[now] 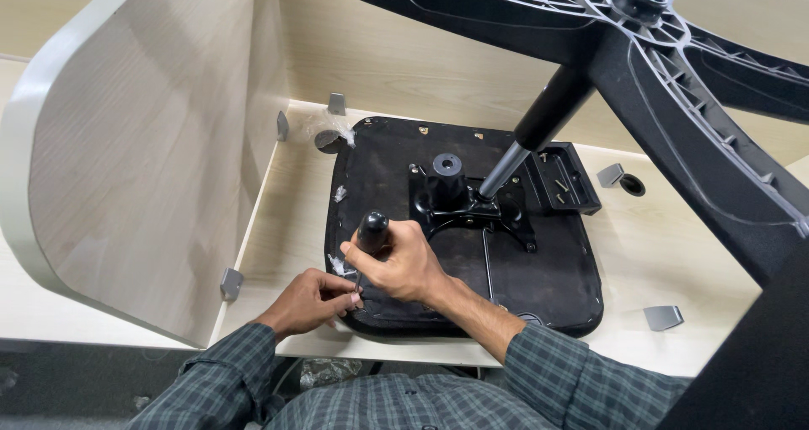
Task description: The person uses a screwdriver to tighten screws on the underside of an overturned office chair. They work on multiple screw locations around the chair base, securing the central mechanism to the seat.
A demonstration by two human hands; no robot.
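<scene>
An upturned black chair seat lies on the light wooden desk. My right hand grips a screwdriver with a black handle, held upright over the seat's near left edge. My left hand pinches at the screwdriver's tip, against the seat's rim. A black metal mechanism plate is fixed at the seat's centre. A black gas-lift column rises from it to a black star-shaped chair base overhead.
A wooden partition stands at the left with grey brackets. A small black tray with screws lies on the seat's far right. Grey brackets and a cable hole sit on the desk at the right.
</scene>
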